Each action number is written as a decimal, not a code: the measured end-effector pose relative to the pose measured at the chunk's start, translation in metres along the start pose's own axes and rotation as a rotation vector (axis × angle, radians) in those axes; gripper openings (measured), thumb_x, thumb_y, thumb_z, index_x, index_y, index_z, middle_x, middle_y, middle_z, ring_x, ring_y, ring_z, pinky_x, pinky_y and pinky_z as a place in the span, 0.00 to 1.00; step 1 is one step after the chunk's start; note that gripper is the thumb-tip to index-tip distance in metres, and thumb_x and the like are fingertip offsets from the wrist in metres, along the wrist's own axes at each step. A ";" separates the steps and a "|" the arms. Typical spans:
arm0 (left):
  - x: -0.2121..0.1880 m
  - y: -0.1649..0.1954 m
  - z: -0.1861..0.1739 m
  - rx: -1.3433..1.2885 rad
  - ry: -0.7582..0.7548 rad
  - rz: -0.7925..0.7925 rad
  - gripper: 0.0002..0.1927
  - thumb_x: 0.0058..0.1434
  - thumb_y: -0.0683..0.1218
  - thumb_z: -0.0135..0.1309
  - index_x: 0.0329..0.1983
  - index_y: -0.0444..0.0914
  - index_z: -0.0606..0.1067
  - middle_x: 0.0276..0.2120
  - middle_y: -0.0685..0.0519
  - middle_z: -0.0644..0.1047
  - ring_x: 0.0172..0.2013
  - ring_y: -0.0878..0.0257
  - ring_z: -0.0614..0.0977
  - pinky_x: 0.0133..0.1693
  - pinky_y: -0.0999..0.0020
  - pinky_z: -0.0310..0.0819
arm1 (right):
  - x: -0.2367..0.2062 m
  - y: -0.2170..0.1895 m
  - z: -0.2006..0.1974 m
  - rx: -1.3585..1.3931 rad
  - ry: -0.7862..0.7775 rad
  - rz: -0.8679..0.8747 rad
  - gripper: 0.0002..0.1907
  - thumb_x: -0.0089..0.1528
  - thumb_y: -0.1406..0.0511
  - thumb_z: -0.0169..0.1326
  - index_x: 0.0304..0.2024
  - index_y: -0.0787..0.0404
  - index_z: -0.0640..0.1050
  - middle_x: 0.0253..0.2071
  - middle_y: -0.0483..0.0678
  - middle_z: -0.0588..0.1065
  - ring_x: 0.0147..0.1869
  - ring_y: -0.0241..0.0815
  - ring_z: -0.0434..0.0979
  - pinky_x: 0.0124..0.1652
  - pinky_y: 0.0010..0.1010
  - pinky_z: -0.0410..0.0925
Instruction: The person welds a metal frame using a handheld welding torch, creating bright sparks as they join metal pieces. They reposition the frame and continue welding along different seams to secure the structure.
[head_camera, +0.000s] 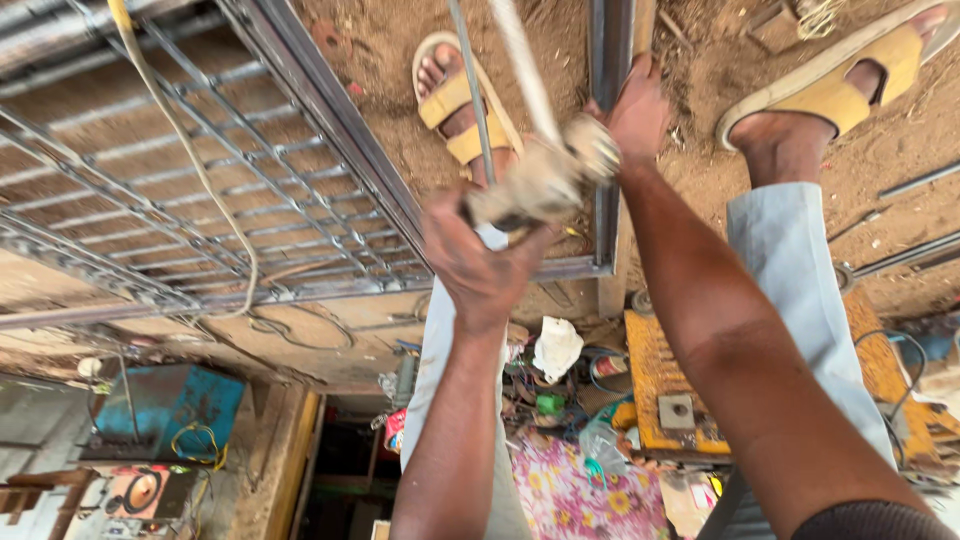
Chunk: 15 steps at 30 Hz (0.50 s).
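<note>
Holder gripped over the steel frame

Holder (540, 180), dusty and pale, sits dead centre of the head view, just above the near corner of the frame (340, 150). One hand (480, 260) is wrapped around its lower end, fingers (455, 225) curled tight on the grip. From its top a pale cable (525, 70) and a thin rod (472, 90) run up and away towards the top edge.

Which hand is which? The arms look crossed in this upside-down shot, and I cannot tell left from right here. The other hand (638, 110) is stretched further out, resting on the frame's upright bar (610, 140); whether its fingers are spread or closed around the bar I cannot tell, as only its back shows.

Either side of that bar, two feet in yellow sandals stand on the brown dirt floor (700, 80), one sandal (460, 100) just behind the holder, the other sandal (850, 85) well off to the side. Pale trouser legs (790, 260) drop down from them.

Across the frame, a grid of thin bars (180, 190) fills the opening, and a yellowish hose (190, 150) trails over it. Lower down, a blue box (170, 405), a yellow machine (670, 390) and flowered cloth (580, 495) sit among clutter.
</note>
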<state>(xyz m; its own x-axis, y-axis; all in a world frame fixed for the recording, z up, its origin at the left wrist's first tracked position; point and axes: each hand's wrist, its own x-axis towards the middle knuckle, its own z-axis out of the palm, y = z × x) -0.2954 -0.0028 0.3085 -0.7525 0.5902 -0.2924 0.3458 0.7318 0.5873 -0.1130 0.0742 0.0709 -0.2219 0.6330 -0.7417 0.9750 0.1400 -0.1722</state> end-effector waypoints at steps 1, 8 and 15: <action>-0.003 0.006 0.003 -0.004 -0.041 0.012 0.43 0.46 0.56 0.78 0.53 0.33 0.64 0.40 0.44 0.71 0.40 0.49 0.76 0.41 0.53 0.72 | 0.001 -0.001 0.001 0.020 -0.005 0.017 0.45 0.51 0.58 0.76 0.59 0.70 0.63 0.55 0.68 0.71 0.47 0.64 0.80 0.47 0.47 0.75; -0.012 0.030 0.024 0.026 -0.250 0.084 0.35 0.45 0.52 0.77 0.48 0.35 0.68 0.39 0.45 0.73 0.41 0.47 0.77 0.43 0.52 0.71 | 0.002 -0.001 0.006 0.061 -0.081 0.098 0.48 0.55 0.54 0.72 0.65 0.72 0.62 0.52 0.65 0.74 0.39 0.58 0.82 0.43 0.44 0.77; -0.001 0.037 0.034 0.082 -0.290 0.091 0.35 0.44 0.48 0.77 0.49 0.34 0.69 0.40 0.44 0.73 0.41 0.46 0.78 0.44 0.52 0.72 | -0.002 -0.004 0.000 -0.017 -0.086 0.037 0.47 0.55 0.54 0.71 0.62 0.73 0.61 0.49 0.69 0.71 0.38 0.61 0.81 0.36 0.49 0.76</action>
<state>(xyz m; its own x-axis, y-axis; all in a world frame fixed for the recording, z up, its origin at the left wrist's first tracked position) -0.2628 0.0358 0.3048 -0.5291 0.7187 -0.4510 0.4577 0.6893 0.5615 -0.1168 0.0726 0.0731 -0.1848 0.5703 -0.8004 0.9823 0.1315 -0.1331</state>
